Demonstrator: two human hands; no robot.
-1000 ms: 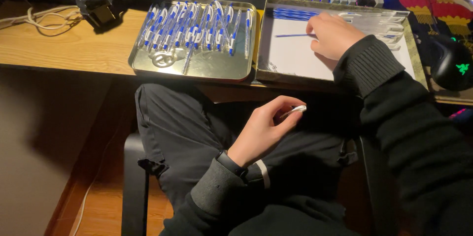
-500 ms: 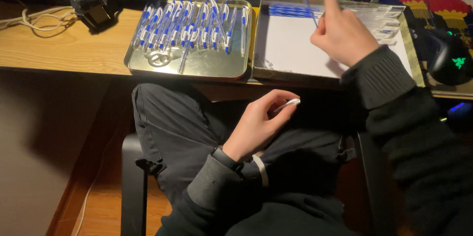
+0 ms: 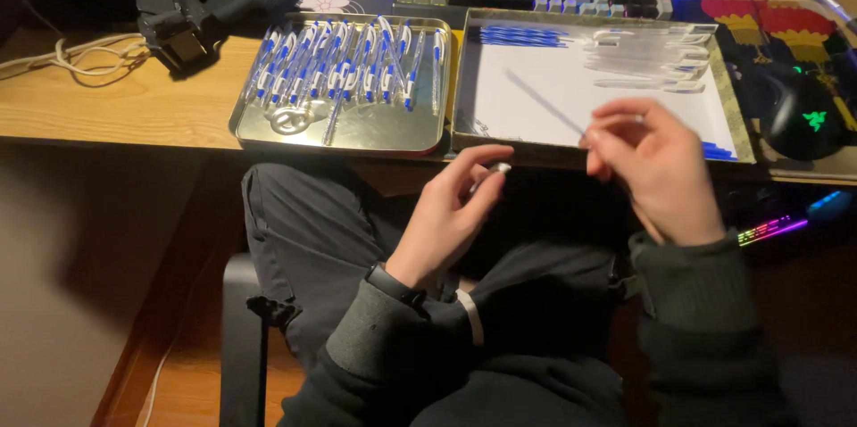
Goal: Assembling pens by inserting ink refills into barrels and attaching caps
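Fingertips of the right hand (image 3: 656, 168) pinch one end of a thin blue refill (image 3: 544, 102), which slants up and left over the white-lined tray (image 3: 736, 115). The left hand (image 3: 451, 213), just beside it above the lap, grips a small pale pen part (image 3: 500, 168) between thumb and forefinger. Farther left on the desk (image 3: 116, 106), a metal tray (image 3: 344, 134) holds rows of blue-and-white pens (image 3: 339, 70).

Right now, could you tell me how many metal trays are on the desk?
2: the left tray of assembled blue-and-white pens, and beside it the right tray with pen parts, behind both hands.
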